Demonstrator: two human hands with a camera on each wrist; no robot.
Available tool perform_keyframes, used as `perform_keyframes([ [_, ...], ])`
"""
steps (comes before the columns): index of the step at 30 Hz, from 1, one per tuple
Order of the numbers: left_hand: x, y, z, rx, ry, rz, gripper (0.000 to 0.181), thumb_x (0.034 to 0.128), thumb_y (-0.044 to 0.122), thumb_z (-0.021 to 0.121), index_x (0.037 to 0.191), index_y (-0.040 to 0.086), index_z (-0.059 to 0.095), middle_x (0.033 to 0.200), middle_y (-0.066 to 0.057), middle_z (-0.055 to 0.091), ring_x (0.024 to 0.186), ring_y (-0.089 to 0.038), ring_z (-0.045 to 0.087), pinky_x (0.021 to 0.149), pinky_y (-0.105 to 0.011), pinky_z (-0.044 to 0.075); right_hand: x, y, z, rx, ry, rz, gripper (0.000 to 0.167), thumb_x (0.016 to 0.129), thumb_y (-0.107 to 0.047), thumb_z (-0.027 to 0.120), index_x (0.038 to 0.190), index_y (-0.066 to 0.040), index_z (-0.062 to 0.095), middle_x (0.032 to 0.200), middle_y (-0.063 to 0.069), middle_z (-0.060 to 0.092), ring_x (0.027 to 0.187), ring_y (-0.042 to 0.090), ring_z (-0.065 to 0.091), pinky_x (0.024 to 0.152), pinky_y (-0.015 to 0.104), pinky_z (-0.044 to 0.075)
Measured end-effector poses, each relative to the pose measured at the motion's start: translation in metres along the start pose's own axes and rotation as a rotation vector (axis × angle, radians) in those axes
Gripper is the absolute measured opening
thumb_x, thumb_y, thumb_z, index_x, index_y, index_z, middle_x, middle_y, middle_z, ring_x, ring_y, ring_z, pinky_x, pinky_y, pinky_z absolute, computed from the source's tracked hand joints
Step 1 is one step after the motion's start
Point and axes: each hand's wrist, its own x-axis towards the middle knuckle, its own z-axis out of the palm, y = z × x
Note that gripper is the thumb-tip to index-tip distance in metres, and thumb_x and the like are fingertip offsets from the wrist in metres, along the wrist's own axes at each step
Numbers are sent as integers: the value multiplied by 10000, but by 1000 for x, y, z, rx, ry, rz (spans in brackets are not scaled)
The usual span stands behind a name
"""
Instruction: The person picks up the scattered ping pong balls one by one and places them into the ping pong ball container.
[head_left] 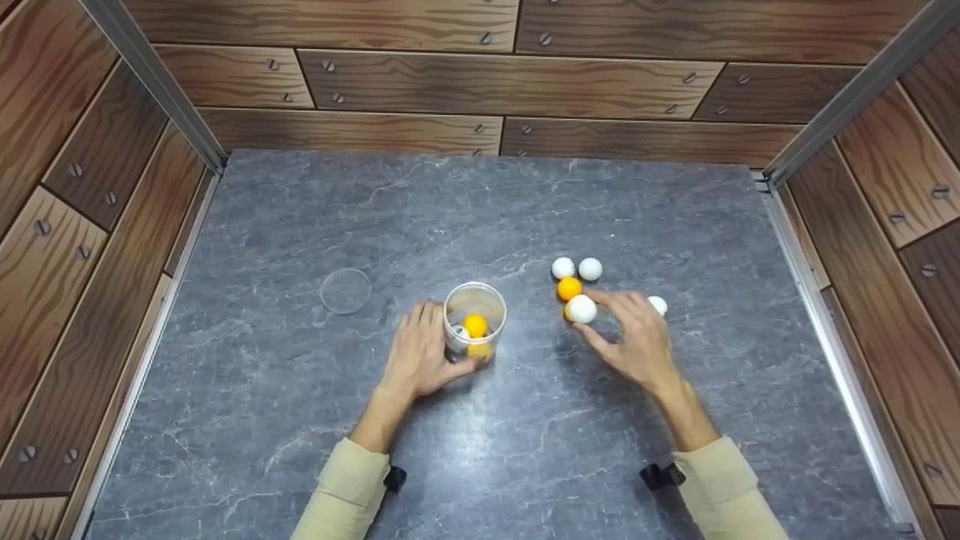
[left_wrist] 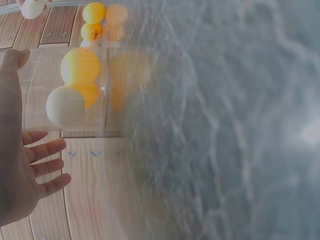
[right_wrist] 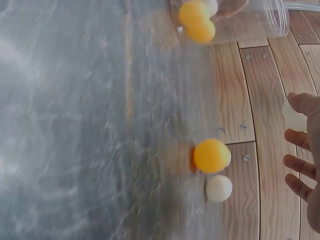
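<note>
A clear cylindrical container (head_left: 475,288) stands upright with orange balls (head_left: 475,325) and a white ball inside. My left hand (head_left: 422,356) curves round its left and near side, thumb at the front; in the left wrist view the same hand (left_wrist: 25,165) is beside the container wall. My right hand (head_left: 634,337) pinches a white ball (head_left: 581,309) between thumb and fingers, raised above the surface, as the right wrist view also shows the ball (right_wrist: 294,116). Just beyond it lie an orange ball (head_left: 569,289) and two white balls (head_left: 590,269); another orange one is partly hidden beneath it.
Another white ball (head_left: 657,305) lies to the right of my right hand, partly covered by it. A round clear lid (head_left: 346,291) lies flat left of the container. Wood-patterned panels (head_left: 495,82) with metal edge strips surround the grey marbled surface (head_left: 480,210) at the back and sides.
</note>
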Motion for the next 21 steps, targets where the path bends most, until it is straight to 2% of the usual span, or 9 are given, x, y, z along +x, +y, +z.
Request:
perform_keyframes([
  [6, -1, 1, 0, -5, 16, 5, 947, 773, 821, 636, 1260, 14, 549, 1167, -134, 637, 1088, -309, 589, 877, -430, 496, 8, -12, 3, 41, -8, -11, 474, 824, -256, 883, 1244, -86, 745, 1156, 95, 795, 1030, 290, 706, 912, 407, 531],
  [17, -1, 1, 0, 26, 16, 17, 966, 778, 824, 622, 1287, 7, 542, 1186, -152, 637, 1114, -321, 591, 901, -441, 503, 24, -30, 13, 73, 24, -78, 501, 797, -274, 892, 1255, -125, 753, 1122, 52, 796, 1008, 273, 692, 857, 454, 539],
  [21, -1, 1, -1, 24, 10, 13, 980, 773, 830, 620, 1294, 4, 538, 1196, -158, 638, 1120, -324, 591, 909, -444, 506, 30, -37, 14, 81, 11, -97, 503, 807, -292, 887, 1263, -130, 749, 1127, 51, 791, 1020, 260, 685, 874, 446, 538],
])
